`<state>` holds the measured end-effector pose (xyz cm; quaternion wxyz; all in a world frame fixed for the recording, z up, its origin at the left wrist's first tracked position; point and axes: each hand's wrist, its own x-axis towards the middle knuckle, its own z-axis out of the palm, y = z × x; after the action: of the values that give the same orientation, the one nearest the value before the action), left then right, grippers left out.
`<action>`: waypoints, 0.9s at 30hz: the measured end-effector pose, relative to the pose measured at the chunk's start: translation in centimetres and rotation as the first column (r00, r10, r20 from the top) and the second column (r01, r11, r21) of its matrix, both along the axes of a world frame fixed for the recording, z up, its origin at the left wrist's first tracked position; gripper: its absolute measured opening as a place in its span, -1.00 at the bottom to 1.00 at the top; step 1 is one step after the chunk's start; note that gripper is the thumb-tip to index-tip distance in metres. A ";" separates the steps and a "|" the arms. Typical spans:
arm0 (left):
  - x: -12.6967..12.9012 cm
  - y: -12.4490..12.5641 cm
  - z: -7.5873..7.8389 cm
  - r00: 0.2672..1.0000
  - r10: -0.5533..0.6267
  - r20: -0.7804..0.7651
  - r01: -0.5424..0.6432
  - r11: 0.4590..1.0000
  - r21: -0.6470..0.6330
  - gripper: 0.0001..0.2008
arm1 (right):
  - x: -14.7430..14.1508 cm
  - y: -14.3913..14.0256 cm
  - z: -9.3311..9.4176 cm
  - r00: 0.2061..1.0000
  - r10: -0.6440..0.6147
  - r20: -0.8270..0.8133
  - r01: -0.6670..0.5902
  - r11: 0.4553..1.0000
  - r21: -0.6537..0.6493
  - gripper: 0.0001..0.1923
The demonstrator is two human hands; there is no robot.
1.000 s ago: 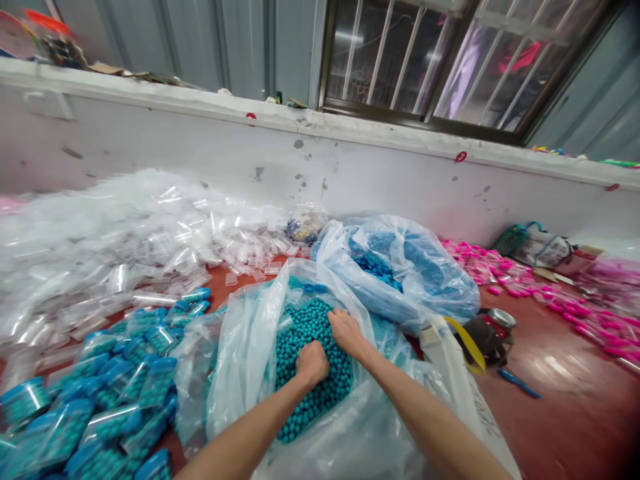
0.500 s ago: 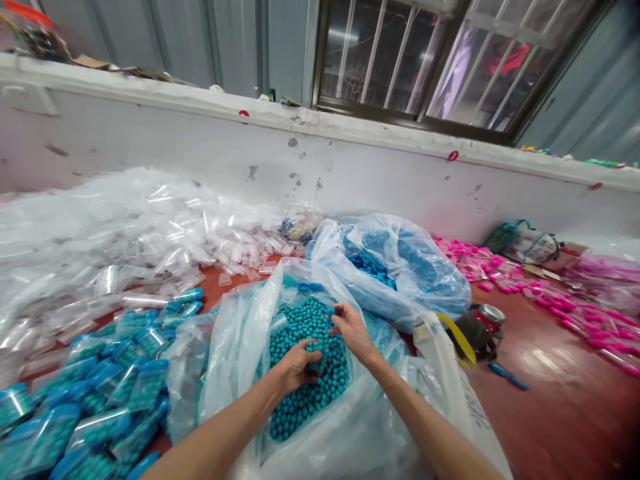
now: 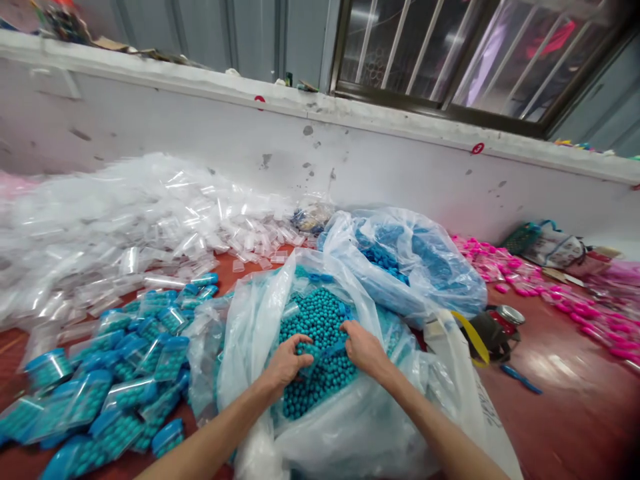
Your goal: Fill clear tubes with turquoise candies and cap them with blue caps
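Note:
A big clear plastic bag (image 3: pixel 250 333) lies open in front of me, full of small teal beads (image 3: pixel 317 317). Both hands are inside it, resting on the beads. My left hand (image 3: pixel 286 363) and my right hand (image 3: pixel 366 348) hold a small clear container with a blue lid (image 3: pixel 327 350) between them, the left on its body, the right at the lid end. The container is partly hidden by my fingers.
Filled blue-lidded containers (image 3: pixel 125 380) are piled at the left on the red surface, and empty clear ones (image 3: pixel 125 227) are heaped behind them. A second bag of blue parts (image 3: pixel 410 267) sits behind. Right: a dark jar (image 3: pixel 493 327), a blue pen (image 3: pixel 520 379), pink containers (image 3: pixel 550 293).
My left hand has come up out of the beads and turned. My right hand has moved down toward it, and both now meet on the small container.

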<state>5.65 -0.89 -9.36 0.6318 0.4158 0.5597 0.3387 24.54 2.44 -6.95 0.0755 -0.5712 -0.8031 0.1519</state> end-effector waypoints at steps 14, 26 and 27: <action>0.5 0.7 -1.7 0.991 -0.066 -0.117 0.064 0.998 -0.019 -0.80 | -0.3 -0.4 -2.2 0.916 0.110 0.385 -0.175 0.975 0.138 -0.77; -0.3 0.4 -1.5 0.964 -0.051 0.260 0.066 0.997 -0.050 -0.54 | 0.0 0.6 -1.8 0.895 0.137 0.424 -0.211 0.968 0.132 -0.76; -0.3 0.4 -1.6 0.965 -0.042 0.260 0.057 0.997 -0.050 -0.53 | 0.1 0.8 -1.9 0.892 0.134 0.432 -0.206 0.971 0.124 -0.76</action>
<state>5.33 -0.46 -10.93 0.7192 0.3639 0.4715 0.3580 24.63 3.25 -8.81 -0.0655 -0.5096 -0.8571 -0.0363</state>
